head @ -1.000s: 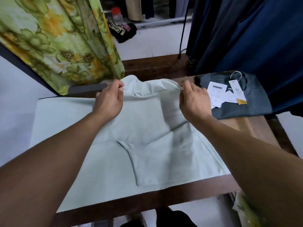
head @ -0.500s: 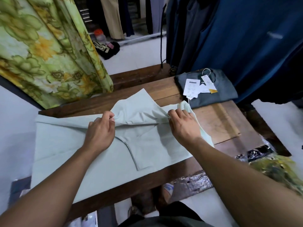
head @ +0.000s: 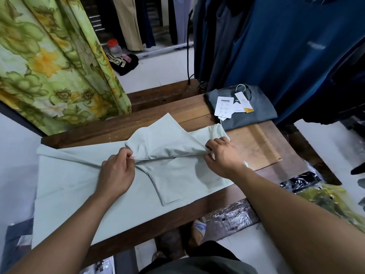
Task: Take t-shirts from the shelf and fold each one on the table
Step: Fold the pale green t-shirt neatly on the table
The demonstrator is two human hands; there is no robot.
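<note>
Pale mint t-shirt (head: 83,186) lies spread on the wooden table (head: 254,141), its left part hanging past the table's left edge. Left hand (head: 116,173) is closed, pinching a fold of the shirt fabric between thumb and fingers. Right hand (head: 223,157) is also closed on the same raised fold at its right end. Between the hands the fabric lifts into a loose peak pointing away from the person. A sleeve hem seam shows below the fold, lying flat on the shirt body.

At the far right corner of the table sits a folded dark grey t-shirt (head: 254,115) with paper hang tags (head: 224,106) on top: one white with a barcode-like strip, one white with an orange corner. The print on them is too small to read.

A sandal (head: 199,228) on the floor under the table's near edge reads "NIKE". Green floral curtain (head: 49,62) hangs at left, dark blue garments (head: 286,46) hang at right.
</note>
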